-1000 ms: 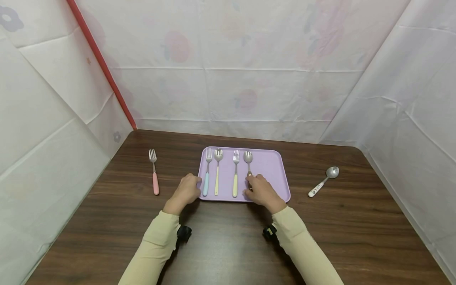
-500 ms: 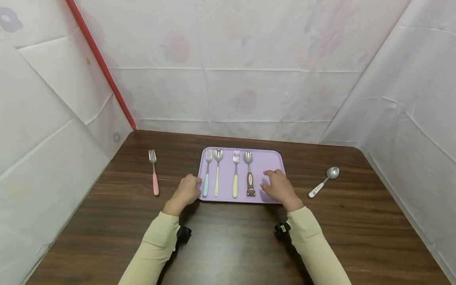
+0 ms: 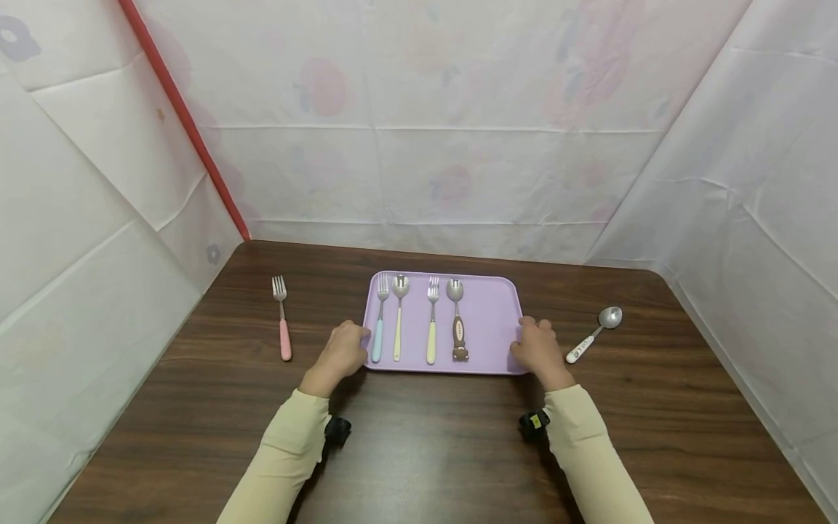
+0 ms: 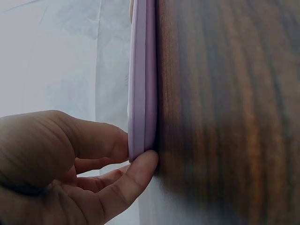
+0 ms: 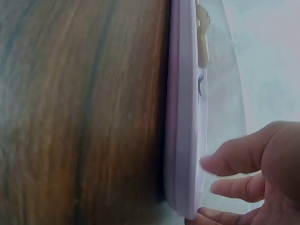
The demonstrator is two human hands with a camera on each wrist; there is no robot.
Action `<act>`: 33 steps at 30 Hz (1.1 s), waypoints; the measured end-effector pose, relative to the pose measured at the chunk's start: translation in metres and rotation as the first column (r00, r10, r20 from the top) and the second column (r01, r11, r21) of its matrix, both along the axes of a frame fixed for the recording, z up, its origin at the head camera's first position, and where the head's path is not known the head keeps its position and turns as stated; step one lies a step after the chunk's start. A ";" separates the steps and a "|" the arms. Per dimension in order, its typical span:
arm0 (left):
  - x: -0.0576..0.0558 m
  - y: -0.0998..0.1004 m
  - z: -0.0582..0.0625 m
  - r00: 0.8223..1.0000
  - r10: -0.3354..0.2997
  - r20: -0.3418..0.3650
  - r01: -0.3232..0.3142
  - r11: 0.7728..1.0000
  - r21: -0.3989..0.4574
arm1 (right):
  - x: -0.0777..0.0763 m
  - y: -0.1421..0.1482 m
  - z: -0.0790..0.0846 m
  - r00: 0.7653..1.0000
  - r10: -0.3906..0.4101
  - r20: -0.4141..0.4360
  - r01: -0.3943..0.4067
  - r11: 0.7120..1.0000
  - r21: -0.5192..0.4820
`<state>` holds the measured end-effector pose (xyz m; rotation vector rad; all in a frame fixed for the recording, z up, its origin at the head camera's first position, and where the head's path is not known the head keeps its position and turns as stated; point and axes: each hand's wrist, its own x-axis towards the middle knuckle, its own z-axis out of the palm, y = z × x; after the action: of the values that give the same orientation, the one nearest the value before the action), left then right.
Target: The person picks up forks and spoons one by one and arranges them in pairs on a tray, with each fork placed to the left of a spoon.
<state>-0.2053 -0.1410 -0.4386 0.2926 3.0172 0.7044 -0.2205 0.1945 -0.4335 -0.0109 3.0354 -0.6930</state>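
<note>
A lilac tray (image 3: 487,313) lies on the table with a blue-handled fork (image 3: 377,338), a slim yellow-handled spoon (image 3: 397,335), a yellow-handled fork (image 3: 431,338) and a brown bear-handled spoon (image 3: 459,335) side by side on it. My left hand (image 3: 343,349) pinches the tray's left edge; in the left wrist view the thumb is on the rim and a finger (image 4: 140,168) is under it. At the right edge is my right hand (image 3: 540,351). The right wrist view shows its thumb (image 5: 229,157) over the tray, fingers spread and not closed on the rim.
A pink-handled fork (image 3: 284,327) lies on the table left of the tray. To the right is a spoon with a patterned white handle (image 3: 583,348). Pale printed cloth (image 3: 419,175) surrounds the dark wooden table (image 3: 419,451) at the back and sides.
My right hand has let go of the brown bear-handled spoon on the tray and moved right to the tray's right edge. The left hand has stayed at the left edge.
</note>
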 end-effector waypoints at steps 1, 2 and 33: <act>0.000 0.000 0.001 1.000 -0.003 -0.002 0.003 1.000 -0.005 | 0.000 0.002 -0.001 1.000 -0.007 0.013 0.007 1.000 0.001; 0.000 0.000 0.001 1.000 -0.005 -0.003 0.005 1.000 -0.008 | -0.001 0.003 -0.002 1.000 -0.012 0.026 0.012 1.000 0.005; 0.001 -0.010 0.009 1.000 -0.016 -0.012 0.017 0.995 0.095 | -0.008 0.015 -0.009 0.989 -0.005 0.146 0.006 1.000 -0.008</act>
<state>-0.2045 -0.1511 -0.4300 0.3252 2.9935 0.8499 -0.2288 0.2092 -0.4422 0.0464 2.8939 -0.6745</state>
